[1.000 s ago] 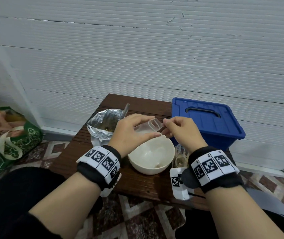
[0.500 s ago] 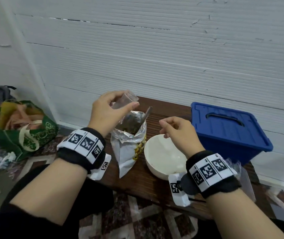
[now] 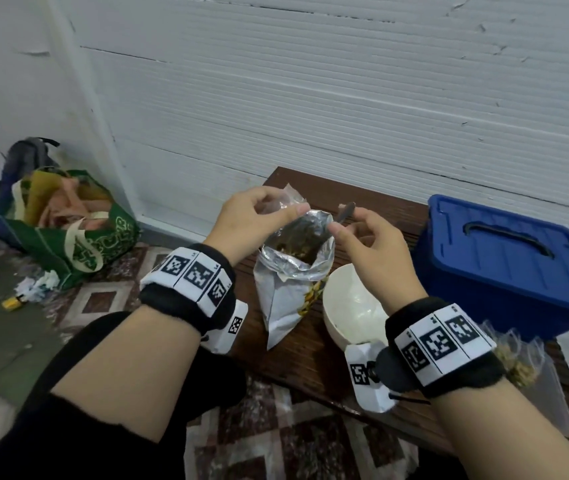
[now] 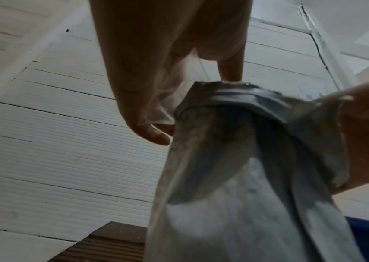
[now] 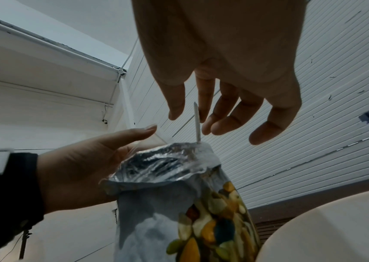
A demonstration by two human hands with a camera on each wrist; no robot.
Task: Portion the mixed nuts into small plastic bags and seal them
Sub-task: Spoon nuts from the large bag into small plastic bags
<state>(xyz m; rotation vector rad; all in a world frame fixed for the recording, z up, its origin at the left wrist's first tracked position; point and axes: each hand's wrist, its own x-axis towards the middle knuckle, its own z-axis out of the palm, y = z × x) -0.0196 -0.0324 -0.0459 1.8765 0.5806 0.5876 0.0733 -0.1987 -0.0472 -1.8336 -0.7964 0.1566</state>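
We see the left hand [image 3: 241, 220] raised above the dark brown slatted wooden bench [image 3: 310, 355], its thumb and fingers pinching a small clear plastic bag [image 3: 285, 202] just over the mouth of the open silver foil pouch of mixed nuts [image 3: 290, 282]. The pouch stands upright on the bench, its printed side showing pictured nuts in the right wrist view [image 5: 212, 230], and dark contents show inside its mouth. The metal spoon handle [image 3: 345, 212] sticks up out of the pouch at its far right edge. Our right hand [image 3: 376, 247] hovers by that handle with its fingers loosely curled and spread; in the right wrist view the thumb and forefinger sit on either side of the handle [image 5: 197, 122] without clearly gripping it.

Just right of the pouch sits the round white bowl [image 3: 349, 306], partly hidden by the right wrist. Behind it stands the blue plastic lidded box [image 3: 504, 261]. At the bench's right end, beside the right wristband, lie clear bags holding nuts [image 3: 518, 365]. On the patterned floor to the left rests a green shopping bag [image 3: 79, 233] against the white ribbed wall [image 3: 345, 98].
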